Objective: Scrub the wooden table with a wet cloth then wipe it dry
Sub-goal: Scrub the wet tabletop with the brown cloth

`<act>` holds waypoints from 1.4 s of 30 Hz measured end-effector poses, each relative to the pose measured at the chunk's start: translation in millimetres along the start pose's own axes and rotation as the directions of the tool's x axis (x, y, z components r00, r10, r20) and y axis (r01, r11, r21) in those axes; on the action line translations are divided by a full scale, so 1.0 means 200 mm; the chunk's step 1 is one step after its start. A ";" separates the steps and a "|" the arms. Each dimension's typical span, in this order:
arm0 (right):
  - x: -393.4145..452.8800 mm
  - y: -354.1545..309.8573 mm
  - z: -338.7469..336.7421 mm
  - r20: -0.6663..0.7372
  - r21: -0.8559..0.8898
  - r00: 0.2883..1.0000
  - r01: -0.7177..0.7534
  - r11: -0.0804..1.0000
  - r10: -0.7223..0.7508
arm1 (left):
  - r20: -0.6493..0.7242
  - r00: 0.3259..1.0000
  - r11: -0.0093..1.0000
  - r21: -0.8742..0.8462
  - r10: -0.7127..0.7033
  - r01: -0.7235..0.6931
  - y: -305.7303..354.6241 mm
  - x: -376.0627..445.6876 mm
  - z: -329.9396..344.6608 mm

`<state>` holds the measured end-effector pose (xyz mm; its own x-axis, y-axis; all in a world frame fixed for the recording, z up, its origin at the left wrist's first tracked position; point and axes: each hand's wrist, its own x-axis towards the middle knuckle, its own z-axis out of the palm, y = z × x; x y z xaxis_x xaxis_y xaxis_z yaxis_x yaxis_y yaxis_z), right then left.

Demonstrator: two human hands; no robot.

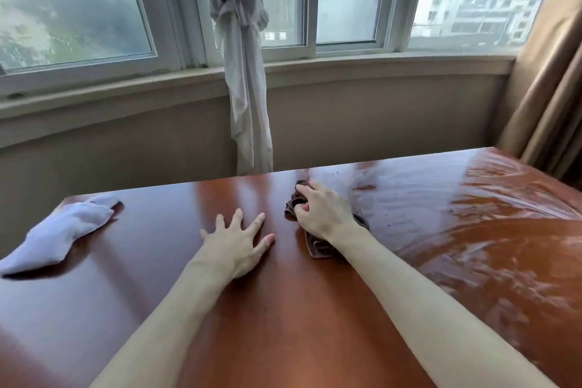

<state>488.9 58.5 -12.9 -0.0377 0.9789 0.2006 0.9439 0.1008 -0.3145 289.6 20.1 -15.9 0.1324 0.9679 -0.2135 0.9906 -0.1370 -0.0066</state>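
Observation:
A glossy reddish-brown wooden table (283,309) fills the lower view. Its right half shows wet, soapy streaks (472,230), while the left half looks smooth. My right hand (324,211) grips a crumpled dark brown cloth (318,246) near the table's far edge, fingers curled over it. Most of that cloth is hidden under the hand and wrist. My left hand (236,239) lies flat on the table with fingers spread, holding nothing. A pale lavender cloth (59,233) lies loose at the table's left side, away from both hands.
A knotted grey-white curtain (242,72) hangs from the window down behind the table's far edge. A tan drape (548,88) hangs at the right, by the table's far right corner. A window sill and wall run behind the table.

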 end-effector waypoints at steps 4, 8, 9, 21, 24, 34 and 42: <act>-0.41 -0.04 -0.11 0.017 -0.115 0.995 0.103 0.988 -0.102 | 0.010 1.000 0.999 -0.042 -0.006 0.006 0.01 -0.04 -0.01; -0.64 -0.03 -0.14 -0.043 -0.014 0.994 0.104 0.995 -0.104 | 0.006 1.000 1.000 -0.027 -0.001 0.001 0.01 -0.06 -0.03; -0.64 -0.02 -0.13 -0.057 0.023 0.994 0.095 0.995 -0.094 | 0.006 1.000 1.000 -0.014 0.003 -0.003 0.01 -0.05 -0.02; 0.42 -0.15 0.18 -0.074 -0.011 0.990 0.121 0.993 -0.121 | -0.032 0.999 1.000 0.009 0.009 -0.009 0.01 0.03 0.05; 0.54 -0.25 0.20 0.036 0.065 0.952 0.300 0.952 -0.303 | -0.043 0.999 1.000 0.019 0.013 -0.012 -0.01 0.03 0.04; 0.28 0.21 0.02 -0.057 0.058 0.997 0.048 0.997 -0.044 | 0.010 1.000 1.000 -0.005 0.003 -0.003 -0.01 0.05 -0.02; -0.57 0.08 -0.12 -0.044 0.052 0.991 0.125 0.991 -0.123 | 0.011 1.000 0.999 -0.046 0.000 0.001 0.00 -0.01 -0.04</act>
<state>515.9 -56.4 -17.9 -0.1390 0.9504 0.2781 0.9135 0.2315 -0.3345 289.0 19.5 -6.7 0.1317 0.9656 -0.2243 0.9913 -0.1263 0.0385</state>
